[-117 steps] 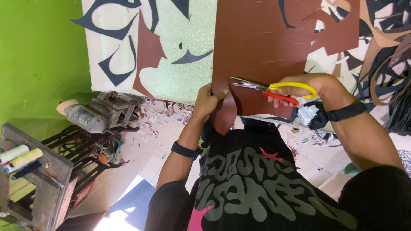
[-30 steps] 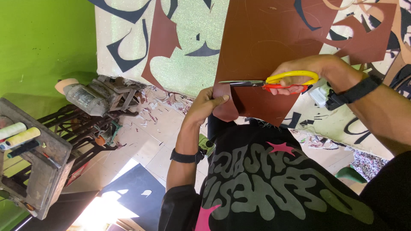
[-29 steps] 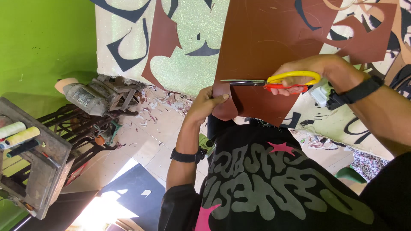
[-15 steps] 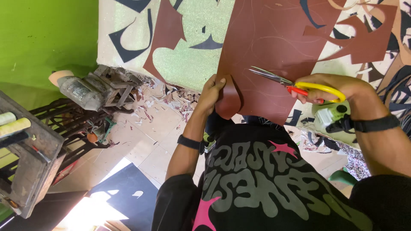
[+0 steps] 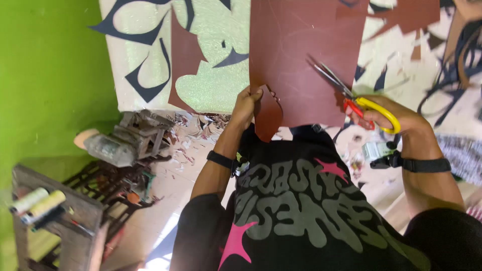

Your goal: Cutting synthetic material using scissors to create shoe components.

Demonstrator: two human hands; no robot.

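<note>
Head camera looks down on a reddish-brown sheet (image 5: 306, 55) held up in front of the person's chest, over a pale glittery surface (image 5: 211, 90) strewn with dark and brown offcuts. At the sheet's lower left corner a rounded flap (image 5: 267, 118) is already partly cut free: it hangs down from the sheet's bottom edge, joined only near its top, so the outline looks largely cut, though its far side is hidden. The left hand (image 5: 246, 103) is closed in a pinch on the sheet's edge just beside that flap, steadying it. The right hand (image 5: 389, 118) is wrapped through the yellow handles of a pair of scissors (image 5: 351, 98), whose blades stand slightly parted and lie across the sheet's right side, well apart from the flap. Most of the sheet above looks uncut. To the left, on the floor, sit a worn metal tool (image 5: 125, 140) and a rack with thread spools (image 5: 37, 203).
</note>
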